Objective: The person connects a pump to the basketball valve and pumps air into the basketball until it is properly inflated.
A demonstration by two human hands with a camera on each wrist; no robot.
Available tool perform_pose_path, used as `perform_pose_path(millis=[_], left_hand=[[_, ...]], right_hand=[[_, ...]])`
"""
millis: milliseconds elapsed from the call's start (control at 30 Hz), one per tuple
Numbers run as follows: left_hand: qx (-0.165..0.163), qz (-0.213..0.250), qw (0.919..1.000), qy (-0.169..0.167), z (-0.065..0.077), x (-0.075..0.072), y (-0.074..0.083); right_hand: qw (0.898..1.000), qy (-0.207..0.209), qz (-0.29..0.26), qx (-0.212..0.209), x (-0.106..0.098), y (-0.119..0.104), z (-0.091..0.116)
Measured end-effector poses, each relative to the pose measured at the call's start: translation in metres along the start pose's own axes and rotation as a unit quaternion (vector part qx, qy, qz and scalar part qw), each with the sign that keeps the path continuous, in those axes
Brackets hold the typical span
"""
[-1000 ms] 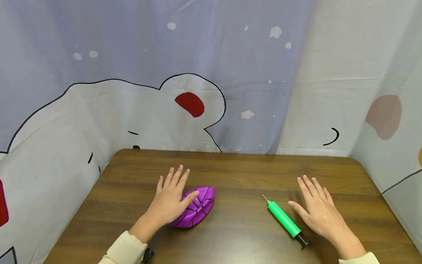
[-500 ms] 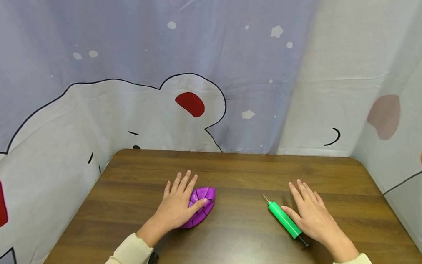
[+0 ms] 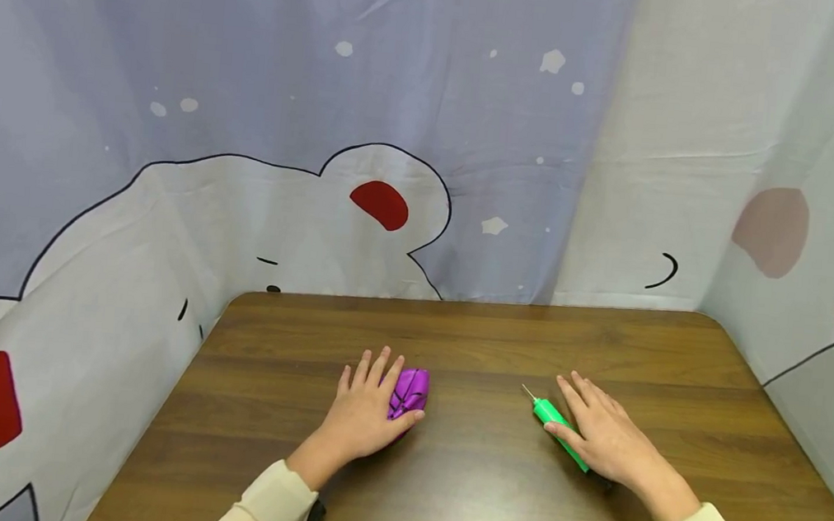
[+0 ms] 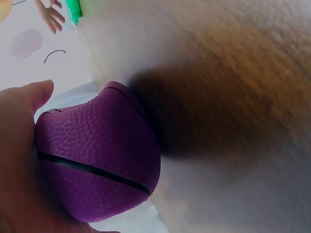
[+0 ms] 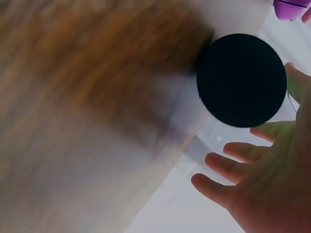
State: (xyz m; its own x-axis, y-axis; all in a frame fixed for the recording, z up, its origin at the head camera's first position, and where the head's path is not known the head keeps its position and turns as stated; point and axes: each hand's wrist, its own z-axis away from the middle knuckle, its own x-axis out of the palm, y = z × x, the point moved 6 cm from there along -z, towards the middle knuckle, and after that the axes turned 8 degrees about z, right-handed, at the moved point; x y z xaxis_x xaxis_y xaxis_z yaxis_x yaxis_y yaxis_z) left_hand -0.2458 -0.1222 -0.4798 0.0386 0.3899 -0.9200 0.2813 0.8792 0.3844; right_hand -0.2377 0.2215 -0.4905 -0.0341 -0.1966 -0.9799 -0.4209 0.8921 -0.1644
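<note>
A deflated purple ball point(image 3: 410, 389) with black lines lies creased on the wooden table. My left hand point(image 3: 364, 417) is over its left part, fingers spread and straight, thumb along its near side. Close up in the left wrist view, the ball's pebbled surface point(image 4: 97, 145) fills the space beside the palm and thumb. To the right, a green hand pump point(image 3: 547, 411) lies with its thin needle pointing away to the left. Above its rear part, my right hand point(image 3: 606, 438) has outstretched fingers, covering the black handle from the head camera. The right wrist view shows the handle's round black end point(image 5: 241, 80) near the fingers.
The brown wooden table point(image 3: 472, 480) has a rounded far edge. Behind it and at both sides hangs a printed curtain point(image 3: 517, 137) with white cartoon shapes, close to the table's edges.
Both hands have moved inward and lower: the left rightward over the ball, the right leftward over the pump. The ball and pump have stayed in place on the table.
</note>
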Motion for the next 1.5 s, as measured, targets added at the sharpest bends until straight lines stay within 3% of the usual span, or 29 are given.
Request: perform_pose_path(millis=[400,700,900,1033,1233,1367,1500], left_hand=[[-0.014,-0.010,0.9992,-0.037,0.001,0.014,-0.001],[-0.003,0.000,0.9989,-0.047,-0.002,0.005,0.005],[0.017,-0.016,0.9976,-0.065,-0.006,0.003,0.014],[0.014,-0.030,0.9979,-0.056,-0.005,0.006,0.015],[0.021,-0.047,0.9987,-0.006,-0.004,0.008,0.015],[0.038,-0.047,0.9981,0.008,-0.004,0.000,0.016],[0.053,-0.034,0.9979,0.015,-0.002,-0.010,0.017]], right_hand=[[0.999,-0.003,0.013,-0.037,0.001,-0.014,0.004],[0.996,-0.046,0.032,-0.075,0.003,-0.020,0.004],[0.993,-0.010,0.053,-0.105,-0.002,-0.020,0.003],[0.994,0.000,0.040,-0.105,-0.004,-0.021,0.001],[0.997,0.025,0.011,-0.074,-0.013,-0.023,-0.002],[0.996,0.046,0.005,-0.072,-0.018,-0.027,-0.003],[0.992,0.076,0.023,-0.096,-0.022,-0.035,-0.005]])
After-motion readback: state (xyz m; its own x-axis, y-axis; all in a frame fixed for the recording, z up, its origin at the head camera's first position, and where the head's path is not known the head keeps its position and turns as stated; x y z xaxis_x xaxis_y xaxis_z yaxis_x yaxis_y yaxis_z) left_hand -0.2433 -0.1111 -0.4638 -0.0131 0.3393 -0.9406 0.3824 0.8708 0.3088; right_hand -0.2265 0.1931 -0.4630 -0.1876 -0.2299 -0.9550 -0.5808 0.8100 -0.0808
